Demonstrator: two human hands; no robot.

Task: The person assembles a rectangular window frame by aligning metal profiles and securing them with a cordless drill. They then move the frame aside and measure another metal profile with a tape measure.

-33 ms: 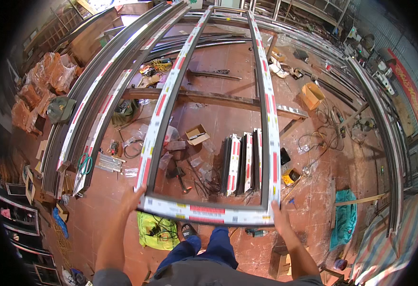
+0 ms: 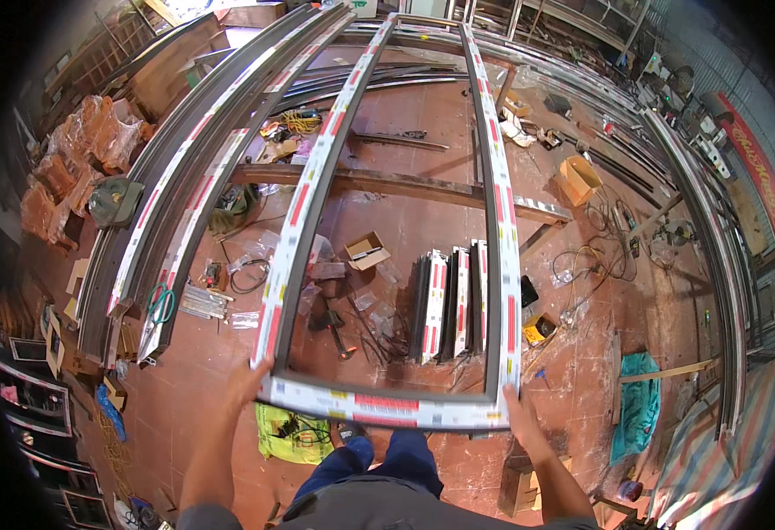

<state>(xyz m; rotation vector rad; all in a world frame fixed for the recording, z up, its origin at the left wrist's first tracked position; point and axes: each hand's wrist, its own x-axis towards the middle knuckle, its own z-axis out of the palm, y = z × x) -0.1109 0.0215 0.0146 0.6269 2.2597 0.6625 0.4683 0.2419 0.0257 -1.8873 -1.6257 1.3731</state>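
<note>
A long rectangular metal frame [image 2: 387, 408], dark with white and red protective film, stretches away from me. Its far part lies across a wooden crossbar [image 2: 405, 180]. At the near left corner my left hand [image 2: 248, 382] is closed round the edge. My right hand [image 2: 520, 411] grips the near right corner, fingers mostly hidden beneath the profile. Through the frame's opening I see several short film-covered profiles [image 2: 435, 305] standing in a bundle on the floor, with a small open cardboard box [image 2: 366, 251] beside them.
Long profiles [image 2: 153, 199] lie stacked at left, with green-handled scissors [image 2: 159, 303] on them. More profiles [image 2: 710, 238] run along the right. Cables [image 2: 613, 252] and an open carton [image 2: 577, 180] litter the floor. A yellow-green bag [image 2: 295, 435] lies by my feet.
The near end of the frame has shifted slightly toward me, both hands moving with it and keeping their hold. The surroundings stay the same.
</note>
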